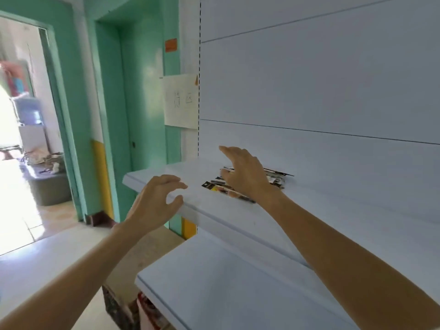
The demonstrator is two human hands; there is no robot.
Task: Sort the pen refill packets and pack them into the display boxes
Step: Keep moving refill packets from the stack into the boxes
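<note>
Our two hands reach over the upper shelf (pixel 190 167) of two. Left hand (pixel 157 201), at 8 o'clock, is loosely curled and holds nothing. Right hand (pixel 247 177), splayed, covers one pile of pen refill packets (pixel 215 185) there, hiding their number. Lower shelf (pixel 214 294) at 6; one paper sign (pixel 181 101) at 11.

Packets (pixel 215 185) on shelf (pixel 309 198) — seemingly piled

Upper shelf (pixel 190 167): open surface left of the packets (pixel 215 185).
Back panel (pixel 309 91): closes off the rear.
Lower shelf (pixel 214 294): open top, overhung by the one above.
</note>
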